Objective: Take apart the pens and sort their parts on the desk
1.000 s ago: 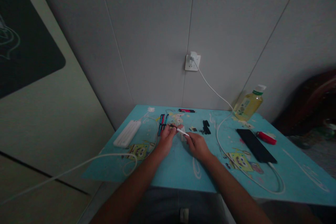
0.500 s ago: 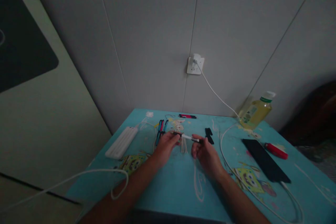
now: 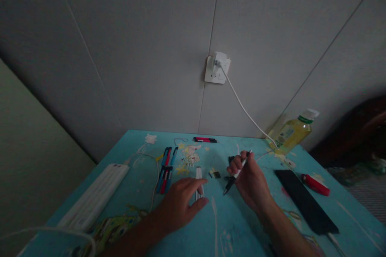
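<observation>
My right hand (image 3: 249, 182) grips a white and black pen (image 3: 230, 184), tilted with its dark tip pointing down and left. My left hand (image 3: 182, 200) is empty, thumb and fingers apart, hovering over or resting by several thin white rods (image 3: 198, 173) that look like pen refills. Left of that hand lie blue, red and black pens (image 3: 165, 174) in two groups. Dark pieces (image 3: 230, 160) are partly hidden behind my right hand. A small dark scrap or print (image 3: 216, 174) shows between the hands.
Red and black pens (image 3: 205, 139) lie near the wall. A white power strip (image 3: 95, 198) is on the left. At right stand a bottle of yellow liquid (image 3: 291, 134), a black flat device (image 3: 306, 200) and a red object (image 3: 315, 184). A white cable (image 3: 239, 98) runs from the wall socket (image 3: 211, 76).
Both hands held the pen between them; now my left hand has let go and moved down-left. My right hand has turned the pen tip downward. The view has shifted closer.
</observation>
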The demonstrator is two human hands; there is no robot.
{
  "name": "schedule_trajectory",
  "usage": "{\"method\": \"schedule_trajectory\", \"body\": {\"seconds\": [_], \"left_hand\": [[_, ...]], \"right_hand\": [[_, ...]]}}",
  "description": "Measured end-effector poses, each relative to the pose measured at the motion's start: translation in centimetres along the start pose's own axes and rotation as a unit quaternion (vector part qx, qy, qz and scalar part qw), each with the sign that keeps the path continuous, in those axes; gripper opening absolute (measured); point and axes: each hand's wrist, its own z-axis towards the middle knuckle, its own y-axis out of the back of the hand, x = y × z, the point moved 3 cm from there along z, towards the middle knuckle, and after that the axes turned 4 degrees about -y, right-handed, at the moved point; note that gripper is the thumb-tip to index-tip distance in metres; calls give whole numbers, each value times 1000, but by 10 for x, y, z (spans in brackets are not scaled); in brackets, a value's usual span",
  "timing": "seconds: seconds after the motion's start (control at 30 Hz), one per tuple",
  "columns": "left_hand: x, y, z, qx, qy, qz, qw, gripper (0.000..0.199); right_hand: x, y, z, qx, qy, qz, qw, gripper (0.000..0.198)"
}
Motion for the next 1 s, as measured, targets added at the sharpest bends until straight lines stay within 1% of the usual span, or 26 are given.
{"method": "schedule_trajectory", "body": {"seconds": [0.07,0.13,0.17,0.23,0.37,0.6,0.83,1.0], "left_hand": [[-6,1,-4,9,-81,110,991,27],[-12,-1,-10,10,-154,189,970,17],[-14,-3,-12,9,-178,213,961,14],[-17,-8,-17,3,-205,236,950,13],[-17,-13,-21,9,-217,235,947,18],[-17,-10,-24,20,-212,216,953,20],[-23,-12,-28,34,-246,197,948,23],[-26,-10,-28,35,-253,195,947,25]], "right_hand": [[-3,5,0,-8,-48,98,994,24],[-9,11,-5,-10,-93,172,981,33],[-11,14,-8,-11,-111,200,973,38],[-16,17,-15,-11,-141,239,961,45],[-22,16,-25,3,-171,271,947,47],[-24,11,-29,-23,-166,272,948,42],[-33,2,-39,12,-183,236,954,45],[-36,-5,-47,40,-187,221,956,43]]}}
